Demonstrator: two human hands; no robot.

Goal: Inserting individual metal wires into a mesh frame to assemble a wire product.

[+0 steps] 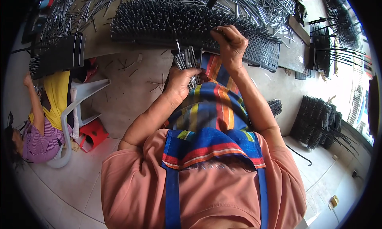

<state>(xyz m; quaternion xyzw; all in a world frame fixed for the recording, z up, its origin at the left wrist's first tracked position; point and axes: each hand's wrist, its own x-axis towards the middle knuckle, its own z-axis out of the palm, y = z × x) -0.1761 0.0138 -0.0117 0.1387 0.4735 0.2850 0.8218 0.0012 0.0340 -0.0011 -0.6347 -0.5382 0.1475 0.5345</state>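
My left hand [180, 82] is closed round a bundle of thin grey metal rods [187, 61], held upright above my lap. In front of me lies a long black perforated rack [260, 51], with many dark rods [167, 20] standing close together in its holes. Its right end shows bare holes. Over this right part is my right hand [232, 42], its fingers curled and thumb pressed in. Whatever its fingertips may pinch is hidden or too small to make out.
Loose metal rods [254, 6] lie heaped on the table behind the rack. At left, a person in a striped top [43, 143] sits on a white plastic chair [65, 121] beside a red container [93, 134]. Black racks [316, 121] are stacked on the floor at right.
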